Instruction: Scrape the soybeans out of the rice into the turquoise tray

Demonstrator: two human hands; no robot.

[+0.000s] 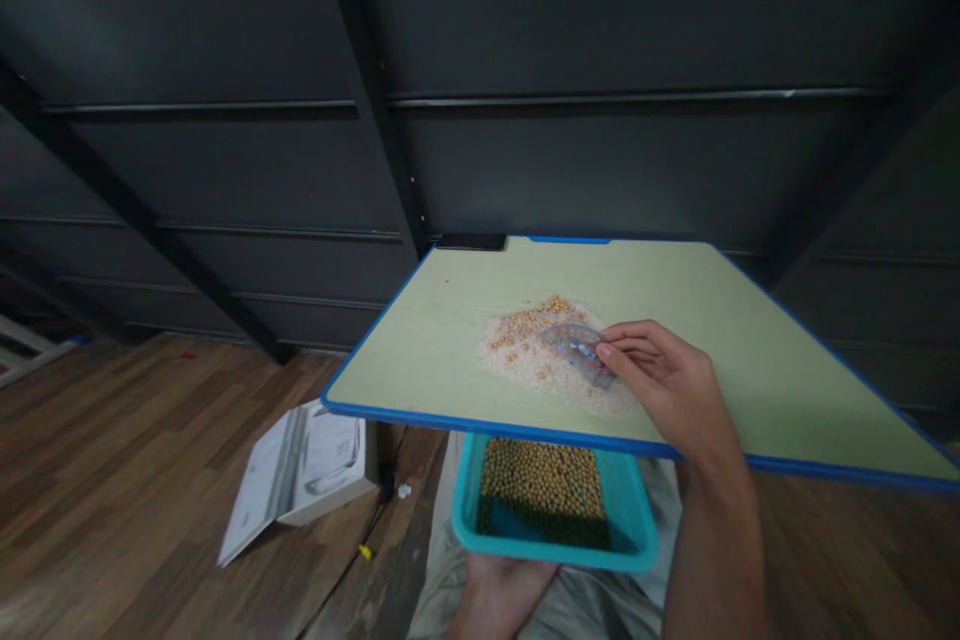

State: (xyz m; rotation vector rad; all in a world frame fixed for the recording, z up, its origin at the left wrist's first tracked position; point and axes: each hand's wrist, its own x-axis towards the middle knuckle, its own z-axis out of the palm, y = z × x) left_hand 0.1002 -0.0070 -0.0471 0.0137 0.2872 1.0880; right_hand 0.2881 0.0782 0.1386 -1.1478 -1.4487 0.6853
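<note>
My right hand (651, 365) pinches a clear, rounded piece of plastic (574, 342) with small blue marks, between thumb and fingers. The plastic sits at a pile of white rice grains (525, 367), with yellow soybeans (529, 322) mixed in and lying mostly along its far left side. Both lie on a pale green tabletop (405, 350) with a blue edge. Below the near edge, a turquoise plastic basin (555, 552) holds many soybeans (544, 480). My left hand (502, 585) is under the basin's near side, holding it from beneath; its fingers are mostly hidden.
On the table's far left corner lies a flat black object (471, 242). An opened white box (330, 455) rests on the wooden floor (150, 450) at left, near a dark cable (349, 565) with a yellow piece. A dark panelled wall (600, 160) stands behind the table.
</note>
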